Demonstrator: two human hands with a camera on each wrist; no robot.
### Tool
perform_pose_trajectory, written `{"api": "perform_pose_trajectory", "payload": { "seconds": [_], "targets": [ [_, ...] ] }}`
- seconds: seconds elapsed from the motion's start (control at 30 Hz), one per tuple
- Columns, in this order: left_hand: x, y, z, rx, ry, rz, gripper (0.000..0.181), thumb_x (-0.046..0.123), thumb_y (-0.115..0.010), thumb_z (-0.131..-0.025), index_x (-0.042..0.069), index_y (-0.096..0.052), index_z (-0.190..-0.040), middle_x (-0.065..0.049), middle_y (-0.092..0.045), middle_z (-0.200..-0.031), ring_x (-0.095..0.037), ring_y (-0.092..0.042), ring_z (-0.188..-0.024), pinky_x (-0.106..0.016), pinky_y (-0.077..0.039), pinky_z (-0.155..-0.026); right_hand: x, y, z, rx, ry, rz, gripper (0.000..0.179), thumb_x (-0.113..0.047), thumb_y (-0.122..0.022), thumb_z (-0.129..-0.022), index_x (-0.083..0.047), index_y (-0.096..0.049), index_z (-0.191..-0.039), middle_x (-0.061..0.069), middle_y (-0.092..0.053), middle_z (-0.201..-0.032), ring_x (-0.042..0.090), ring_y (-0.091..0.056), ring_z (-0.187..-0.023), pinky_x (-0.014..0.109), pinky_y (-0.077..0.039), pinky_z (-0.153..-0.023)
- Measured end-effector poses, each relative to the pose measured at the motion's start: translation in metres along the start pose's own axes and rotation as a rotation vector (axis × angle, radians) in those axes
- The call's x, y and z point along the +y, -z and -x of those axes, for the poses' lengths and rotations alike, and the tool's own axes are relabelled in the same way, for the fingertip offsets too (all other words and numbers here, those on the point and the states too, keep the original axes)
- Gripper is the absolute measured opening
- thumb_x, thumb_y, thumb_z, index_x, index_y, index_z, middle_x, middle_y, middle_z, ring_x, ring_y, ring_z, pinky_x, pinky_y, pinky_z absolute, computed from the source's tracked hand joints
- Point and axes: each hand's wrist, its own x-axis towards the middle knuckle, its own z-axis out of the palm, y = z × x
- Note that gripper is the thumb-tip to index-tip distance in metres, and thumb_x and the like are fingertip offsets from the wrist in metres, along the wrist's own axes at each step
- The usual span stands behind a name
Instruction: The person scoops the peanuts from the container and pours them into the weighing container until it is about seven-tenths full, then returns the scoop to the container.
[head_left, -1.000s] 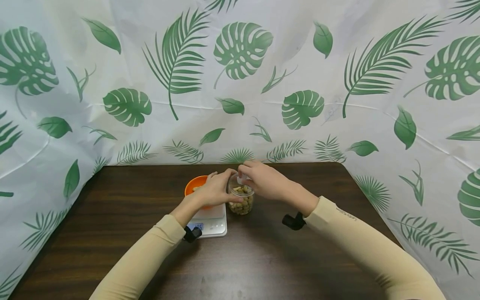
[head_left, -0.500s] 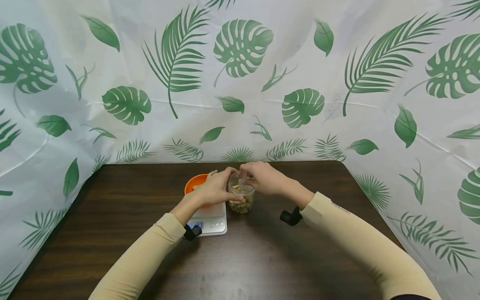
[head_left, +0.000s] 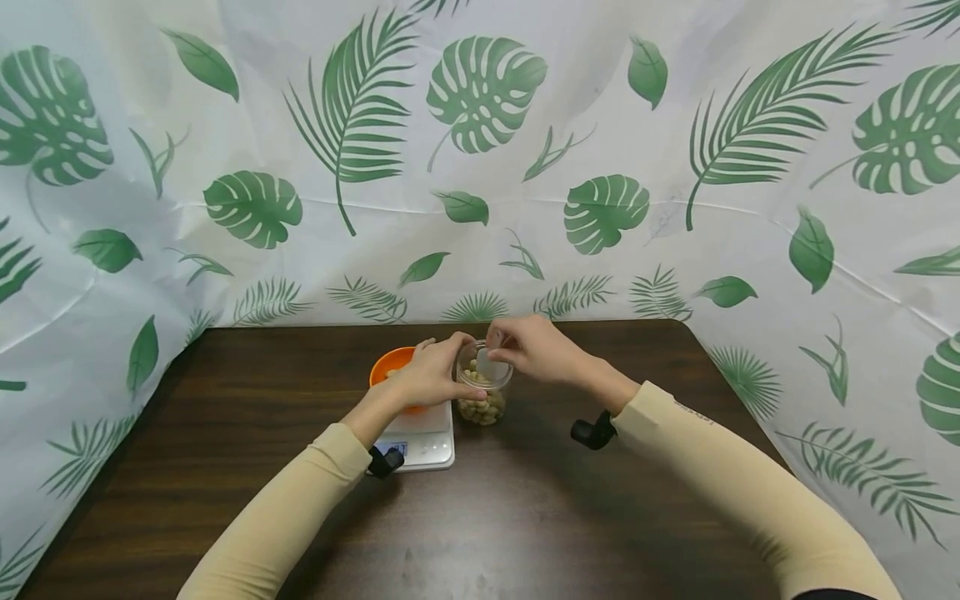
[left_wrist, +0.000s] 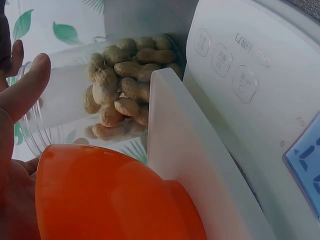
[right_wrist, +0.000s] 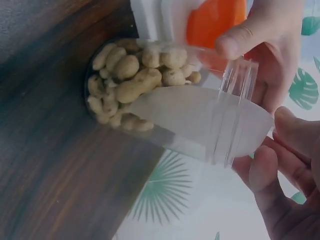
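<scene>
Item: clear jar, centre of the head view, standing on the dark wooden bench, part filled with unshelled peanuts.
Left hand: thumb and fingers wide about the jar's mouth, gripping it, seemingly to steady it.
Right hand: fingers narrow, pinching a frosted plastic scoop, tip down at the peanuts, presumably to reach low inside.
Item: orange bowl on the white digital kitchen scale, left of the jar, likely so its load registers.
Edges: the jar's rim surrounds the scoop; the leaf-printed curtain rises behind the bench.
Room: lower centre and right.
</scene>
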Motion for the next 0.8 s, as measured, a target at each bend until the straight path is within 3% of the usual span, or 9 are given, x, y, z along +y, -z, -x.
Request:
{"api": "perform_pose_trajectory", "payload": {
  "seconds": [0.23,0.37,0.57,0.8],
  "targets": [
    [0.001,0.0,0.001,0.003,-0.008,0.017,0.084,0.044,-0.083,-0.086,0.003,-0.044,-0.147,-0.013,-0.06,-0.14,-0.028,-0.057,-0.128,-0.062,-0.011,-0.119,-0.007,-0.012,-0.004,-0.086,0.027,0.125,0.008,-0.007,-0.072,-0.097,-0.006,-0.071,-0.105,-0.002,-0.071,-0.094,0.013,-0.069,-0.085,0.033,-0.058,-0.073],
    [0.0,-0.002,0.0,0.003,-0.006,0.006,0.083,0.045,-0.083,-0.087,0.004,-0.044,-0.147,-0.011,-0.06,-0.14,-0.027,-0.056,-0.128,-0.062,-0.012,-0.119,-0.005,-0.012,-0.005,-0.089,0.012,0.087,0.007,-0.009,-0.072,-0.098,-0.007,-0.07,-0.104,-0.002,-0.072,-0.094,0.012,-0.07,-0.084,0.031,-0.057,-0.073],
    [0.001,0.001,0.001,-0.003,-0.005,-0.003,0.083,0.044,-0.083,-0.086,0.003,-0.044,-0.147,-0.011,-0.059,-0.14,-0.027,-0.056,-0.128,-0.062,-0.013,-0.119,-0.004,-0.001,-0.004,-0.022,-0.03,-0.052,0.005,-0.01,-0.074,-0.096,-0.011,-0.069,-0.097,-0.002,-0.071,-0.087,0.014,-0.068,-0.067,0.029,-0.055,-0.06],
    [-0.002,0.002,0.001,0.004,-0.012,0.01,0.082,0.044,-0.084,-0.086,0.005,-0.045,-0.147,-0.009,-0.058,-0.142,-0.026,-0.055,-0.13,-0.063,-0.013,-0.118,-0.011,-0.012,-0.01,-0.051,0.038,0.023,0.006,-0.015,-0.073,-0.097,-0.013,-0.068,-0.098,-0.008,-0.067,-0.087,0.008,-0.061,-0.07,0.029,-0.052,-0.064]
  ]
}}
